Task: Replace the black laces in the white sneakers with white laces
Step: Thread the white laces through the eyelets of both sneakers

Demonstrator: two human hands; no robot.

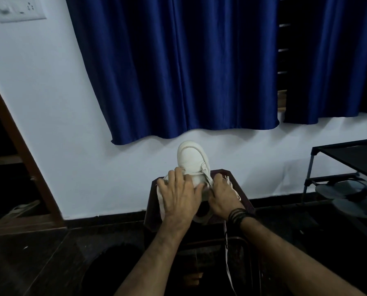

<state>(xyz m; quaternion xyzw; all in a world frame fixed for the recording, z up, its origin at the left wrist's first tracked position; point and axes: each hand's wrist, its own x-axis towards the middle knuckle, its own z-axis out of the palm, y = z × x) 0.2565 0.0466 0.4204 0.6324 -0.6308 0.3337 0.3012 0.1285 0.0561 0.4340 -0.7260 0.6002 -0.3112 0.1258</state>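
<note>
While the left hand (179,194) lies spread over the near half of the white sneaker (192,162), fingers straight and splayed, pressing it down without curling round anything, the right hand (222,194) works at the sneaker's right side with fingers bent in toward the eyelet area; a pinch on a lace looks likely but the contact is hidden, so cannot tell for sure. Sneaker sits on a small dark bench (241,190), toe pointing away toward the wall, below the blue curtain (178,67). A white lace (228,259) hangs off the bench's near edge toward the floor, just under the right wrist and its black wristband (239,215). No black lace visible, so judging this as the threading stage. To do it well: keep the left palm pinning the shoe so it can't rock, feed the tip straight through each eyelet, pull slack evenly, and keep the dangling end from snagging on the bench edge. Containers: the black rack (340,153) at right holds grey sandals (338,190) on its lower shelf; top shelf contents too dark to read.
</note>
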